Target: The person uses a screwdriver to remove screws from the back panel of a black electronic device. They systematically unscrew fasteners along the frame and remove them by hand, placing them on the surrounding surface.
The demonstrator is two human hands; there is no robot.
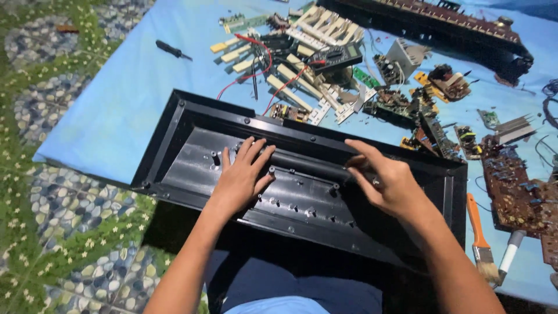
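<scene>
Black plastic casing, long and shallow like the underside shell of a keyboard, lies hollow side up across your lap and the near edge of the blue sheet spread on the patterned floor. At the far left of the sheet a dark-handled screwdriver lies alone, well apart from the casing. Your left hand rests flat and open inside the shell, fingers spread over the ribbed grey floor of it, fingertips just beside a row of small holes and screw posts. A dark raised bar runs lengthwise through the middle of the casing between your two hands. Your right hand is curled, fingers bent and pinching at the right end of that bar; whether anything small sits between the fingertips, you cannot tell. Beyond the casing, loose cream-coloured keys, red wires and a dark multimeter lie heaped together. Farther right sit green and brown circuit boards, scattered over the sheet. Just beside the casing's right end lies an orange-handled paintbrush, with a white-handled tool next to it.
</scene>
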